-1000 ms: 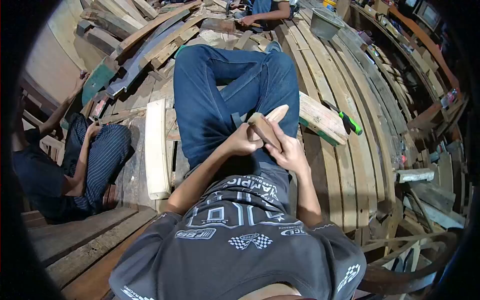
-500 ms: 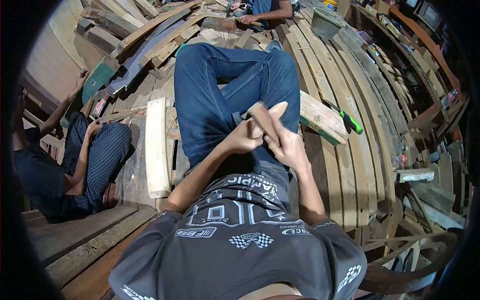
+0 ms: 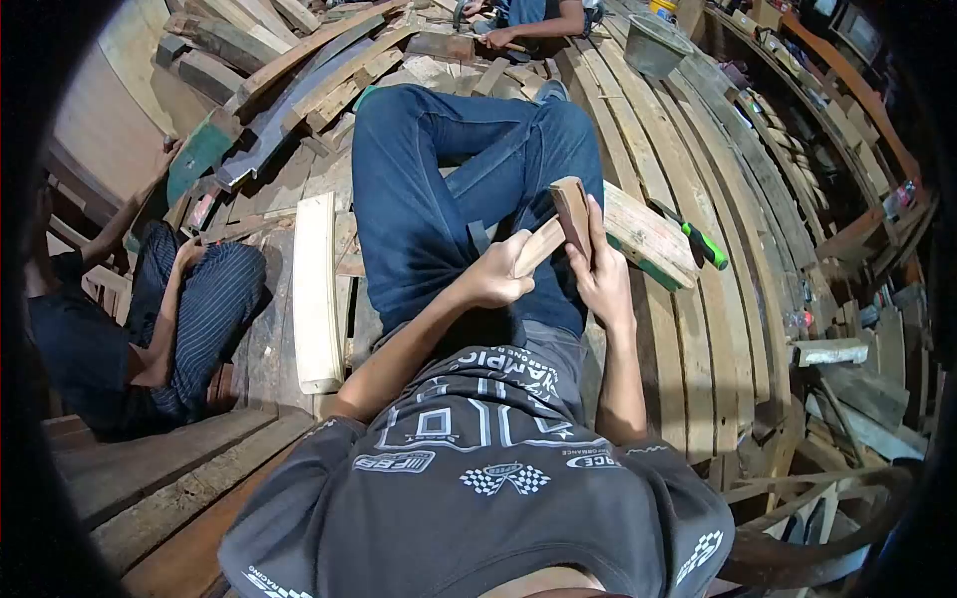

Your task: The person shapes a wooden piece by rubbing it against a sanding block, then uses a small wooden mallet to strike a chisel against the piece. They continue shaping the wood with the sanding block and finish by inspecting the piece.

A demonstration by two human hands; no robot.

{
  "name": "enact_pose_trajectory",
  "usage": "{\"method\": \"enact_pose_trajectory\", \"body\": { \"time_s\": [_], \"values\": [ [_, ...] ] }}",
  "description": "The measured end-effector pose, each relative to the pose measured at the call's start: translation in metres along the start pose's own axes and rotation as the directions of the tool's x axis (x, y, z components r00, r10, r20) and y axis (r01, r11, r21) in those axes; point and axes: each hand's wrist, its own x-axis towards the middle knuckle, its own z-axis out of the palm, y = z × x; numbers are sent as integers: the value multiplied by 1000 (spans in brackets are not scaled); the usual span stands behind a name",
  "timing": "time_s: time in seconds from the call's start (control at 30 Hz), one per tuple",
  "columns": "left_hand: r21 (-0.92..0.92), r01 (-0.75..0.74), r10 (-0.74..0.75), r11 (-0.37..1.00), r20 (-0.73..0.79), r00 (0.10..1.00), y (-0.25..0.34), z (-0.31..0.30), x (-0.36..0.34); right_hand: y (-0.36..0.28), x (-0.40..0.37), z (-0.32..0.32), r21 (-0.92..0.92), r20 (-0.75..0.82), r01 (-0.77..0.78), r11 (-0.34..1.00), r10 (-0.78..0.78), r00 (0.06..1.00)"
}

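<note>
In front of my lap, my left hand [image 3: 498, 276] is closed round a pale wooden piece [image 3: 538, 248] that slants up to the right. My right hand [image 3: 604, 282] grips a brown block [image 3: 571, 213], fingers stretched along its right side and the thumb low on the near side. The block stands nearly upright across the far end of the pale piece and hides that end. Both hands are above my jeans [image 3: 419, 189].
A thick board [image 3: 648, 234] lies by my right knee, with a green-handled tool [image 3: 706, 246] beside it. At my left rests a long pale plank [image 3: 316, 294]. One person [image 3: 150, 329] sits to the left, another [image 3: 533, 30] works ahead. A grey tub [image 3: 656, 48] stands on the slats.
My right hand has moved right and slightly up with the brown block, which now stands more upright. More of the pale piece shows between my hands.
</note>
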Motion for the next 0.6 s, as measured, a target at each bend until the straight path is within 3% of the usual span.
{"method": "enact_pose_trajectory", "body": {
  "time_s": [0.03, 0.1, 0.13, 0.17, 0.2, 0.23, 0.27, 0.3, 0.33, 0.37, 0.43, 0.47, 0.5, 0.53, 0.57, 0.6],
  "values": [
    [-3, -47, 47, 999, -24, 999, -3, 2, 1, -2, -1, 2, -38, -10, 33, 999, -34, 999],
    [7, -80, 80, 997, -5, 997, -7, 2, 2, 0, -10, 10, -111, 50, 310, 944, -306, 951],
    [28, -107, 108, 994, -13, 994, -8, 3, 1, 2, -14, 9, -146, 145, 271, 952, -250, 957],
    [49, -134, 135, 990, -21, 991, -9, 4, 1, 5, -11, 5, -143, 67, 249, 958, -242, 968],
    [-67, -18, 19, 998, 4, 1000, -5, 5, -2, 8, -6, 2, -139, -10, 226, 964, -229, 973],
    [-28, -2, 3, 1000, 34, 999, -5, 5, -2, 10, -4, -1, -135, -84, 201, 970, -213, 973],
    [8, 12, -12, 1000, 61, 998, -6, 5, -1, 11, -5, -4, -31, -106, 67, 997, -70, 992],
    [41, 23, -26, 999, 85, 996, -6, 6, 1, 3, -6, -7, -25, -23, -102, 994, 102, 995],
    [18, 51, -53, 999, 96, 994, -1, 4, 2, 4, -7, 1, -48, -63, 76, 996, -79, 995],
    [65, -103, 100, 993, 48, 994, -9, 6, 1, 5, -10, 10, -73, -100, 250, 965, -257, 961],
    [186, -396, 406, 899, -15, 914, -20, 7, 2, -1, -20, 11, -102, 156, 260, 960, -242, 958],
    [95, -363, 369, 927, -47, 928, -25, 11, 2, -4, -18, 4, -97, 189, 198, 975, -178, 966],
    [77, -220, 220, 973, 8, 975, -18, 7, 3, -7, -16, -2, -94, 224, 133, 987, -109, 969],
    [62, -66, 62, 996, 66, 996, -8, 3, 2, 0, -15, 0, -103, 48, 141, 985, -136, 989],
    [55, 90, -96, 994, 123, 988, 1, 1, 0, 5, -13, -3, -60, -30, 90, 994, -92, 995],
    [31, 80, -83, 996, 124, 989, 9, -1, -1, 4, -14, -3, -6, -43, -25, 1000, 24, 999]
  ]
}}
